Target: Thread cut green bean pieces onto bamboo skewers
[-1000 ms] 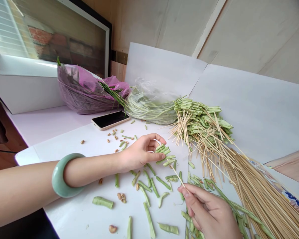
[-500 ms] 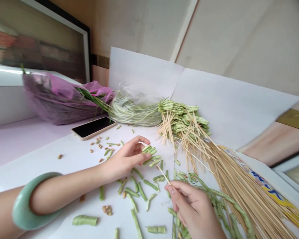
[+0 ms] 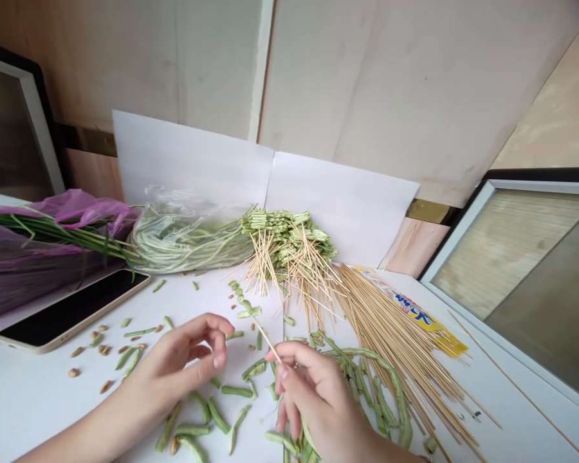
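the workpiece is a slim tan skewer (image 3: 264, 338) with a short row of green bean segments (image 3: 244, 299) at its far end. the segments sit crosswise, close together; the one nearest the grip looks longest. the shaft below them is bare.

right hand (image 3: 313, 389): thumb and forefinger are clamped together on the lower shaft; the other fingers curl beneath. left hand (image 3: 190, 357): fingers are bent and parted, with a clear gap between thumb and forefinger.

the skewer is held at a tilt over the middle of the white surface (image 3: 43, 392). from the right fingertips it slopes away toward the surface's back edge. the segments lie beyond both hands' fingertips, well apart from the right grip and clear of the left fingers.

at the back edge, a pile of loaded skewers (image 3: 289, 238) rests before upright white panels (image 3: 342, 209). bare sticks (image 3: 390, 341) fan out toward the right edge. a phone (image 3: 72, 308) lies near the back left corner.
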